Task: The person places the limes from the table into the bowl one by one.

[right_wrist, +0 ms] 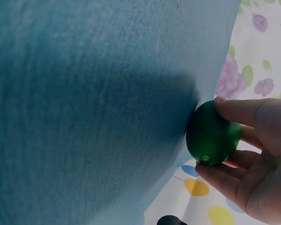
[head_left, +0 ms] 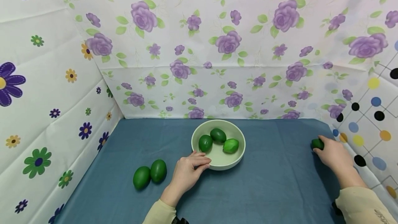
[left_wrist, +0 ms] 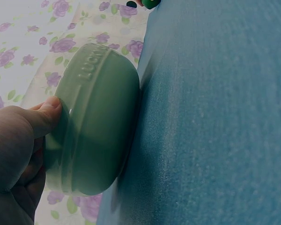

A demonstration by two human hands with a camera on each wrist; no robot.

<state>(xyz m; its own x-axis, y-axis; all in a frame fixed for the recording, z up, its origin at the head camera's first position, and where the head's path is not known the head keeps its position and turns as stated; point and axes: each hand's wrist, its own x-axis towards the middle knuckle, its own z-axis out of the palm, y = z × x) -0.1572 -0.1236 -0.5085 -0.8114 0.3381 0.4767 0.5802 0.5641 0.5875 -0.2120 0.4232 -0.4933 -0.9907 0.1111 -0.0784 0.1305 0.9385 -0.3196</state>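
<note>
A pale green bowl (head_left: 219,163) stands on the blue tabletop, holding two dark green avocados (head_left: 218,135) and a brighter lime (head_left: 231,146). My left hand (head_left: 190,172) pinches the bowl's near left rim; the left wrist view shows the thumb against the outer wall of the bowl (left_wrist: 100,122). Far to the right, my right hand (head_left: 335,154) grips another dark green avocado (right_wrist: 210,133) between thumb and fingers, low at the table surface. Whether this avocado touches the cloth, I cannot tell. Left of my left forearm lie two more avocados (head_left: 158,171), side by side.
A blue cloth (head_left: 264,196) covers the table. Behind it hangs a white sheet with purple roses (head_left: 228,42). A flower-print sheet (head_left: 37,113) borders the left side, and a dotted sheet (head_left: 379,127) rises close beside my right hand.
</note>
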